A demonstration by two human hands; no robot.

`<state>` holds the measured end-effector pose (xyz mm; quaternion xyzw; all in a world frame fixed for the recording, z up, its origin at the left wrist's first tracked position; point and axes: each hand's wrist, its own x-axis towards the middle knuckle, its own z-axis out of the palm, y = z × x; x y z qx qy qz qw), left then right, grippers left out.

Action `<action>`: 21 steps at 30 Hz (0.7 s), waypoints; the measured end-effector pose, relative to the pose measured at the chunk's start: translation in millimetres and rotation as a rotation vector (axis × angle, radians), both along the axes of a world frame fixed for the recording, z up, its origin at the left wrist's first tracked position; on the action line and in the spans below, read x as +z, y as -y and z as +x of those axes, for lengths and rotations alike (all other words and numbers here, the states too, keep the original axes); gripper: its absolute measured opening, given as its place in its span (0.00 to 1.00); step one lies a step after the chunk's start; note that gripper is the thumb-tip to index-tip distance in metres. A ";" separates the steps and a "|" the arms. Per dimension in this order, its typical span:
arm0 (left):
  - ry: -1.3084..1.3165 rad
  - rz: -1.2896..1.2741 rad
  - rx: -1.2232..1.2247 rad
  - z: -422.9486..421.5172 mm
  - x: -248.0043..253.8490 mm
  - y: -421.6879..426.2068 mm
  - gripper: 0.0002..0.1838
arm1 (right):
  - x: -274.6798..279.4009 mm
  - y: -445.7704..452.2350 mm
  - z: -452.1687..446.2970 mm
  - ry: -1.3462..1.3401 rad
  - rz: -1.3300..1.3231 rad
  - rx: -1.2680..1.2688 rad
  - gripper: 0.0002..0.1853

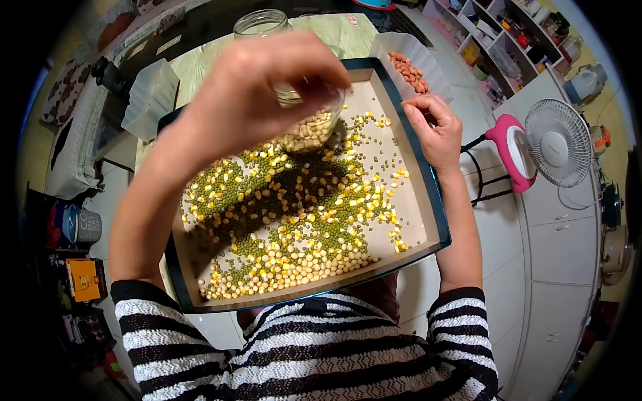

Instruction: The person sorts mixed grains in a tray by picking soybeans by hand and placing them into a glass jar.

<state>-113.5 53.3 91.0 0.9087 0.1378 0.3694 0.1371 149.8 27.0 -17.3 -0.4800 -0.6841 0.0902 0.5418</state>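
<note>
Bean/corn mix (334,220) lies in a dark-rimmed tray (438,224): small green beans (294,180) thru the middle, yellow kernels (344,199) among them, pale round beans (301,269) thickest at 6 o'clk. Glass jar (309,130) w/ pale contents is at tray's 12, partly hidden. L hand (284,77) is over the jar, blurred, fingers curled; can't tell if it's holding anything. R hand (435,130) is at 2, just by the rim, thumb + fingers narrow; can't tell if anything's pinched. Clear bin (433,67) w/ reddish nuts (406,72) at 1; 2nd clear bin (150,100) at 10, by bench (197,67) edge. Writing: grey tub (88,226) at 9 reads "CO", lower lines unclear. Fan (558,144) at 3: hub mark too small to read. Orange box (85,279) at 8: dark print, illegible.
</note>
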 end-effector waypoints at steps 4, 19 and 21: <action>-0.297 -0.210 -0.375 20.1 -36.8 36.2 0.09 | 0.2 0.0 0.4 0.015 -0.011 -0.013 0.03; -0.584 -0.493 -0.552 33.6 -93.2 60.8 0.10 | 1.0 0.2 -1.0 -0.002 0.002 -0.003 0.03; -0.534 -0.475 -0.577 34.9 -97.4 61.0 0.09 | 0.8 0.0 -0.6 0.006 0.008 -0.006 0.03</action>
